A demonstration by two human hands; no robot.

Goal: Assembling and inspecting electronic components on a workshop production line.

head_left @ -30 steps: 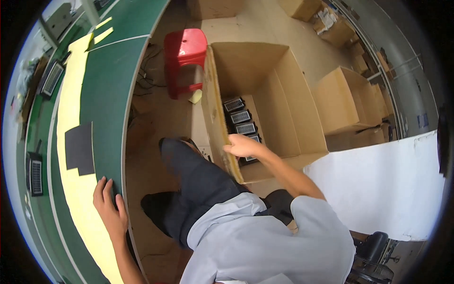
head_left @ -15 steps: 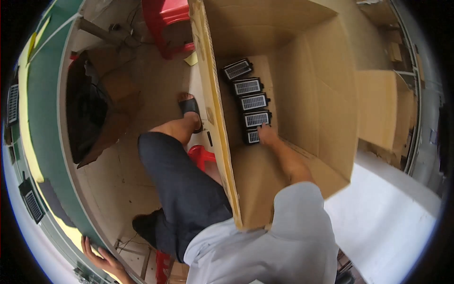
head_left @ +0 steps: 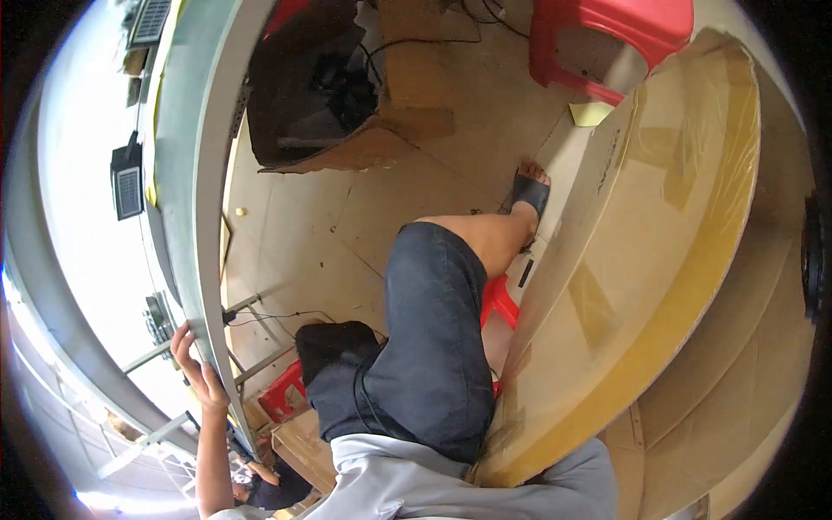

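My left hand (head_left: pixel 202 374) rests against the edge of the long green-topped table (head_left: pixel 178 234). Its fingers are apart, and I see nothing held in them. My right arm goes down behind the tall wall of a big cardboard box (head_left: pixel 598 286) taped along its rim. That wall hides my right hand and whatever lies inside the box. On the table's far side are a black unit with a small solar panel (head_left: pixel 129 192) and a similar black panelled unit (head_left: pixel 150 22) beyond it.
A red plastic stool (head_left: pixel 611 39) stands at the upper right. Under the table side is an open cardboard carton (head_left: pixel 325 156) with dark items and cables. Another person in dark clothing (head_left: pixel 286 487) shows partly at the lower left, near a smaller carton (head_left: pixel 303 446).
My view has swung left, so the box's outer wall now covers its inside. The row of black solar-panel units and my right hand are out of sight. My left hand stays at the table edge.
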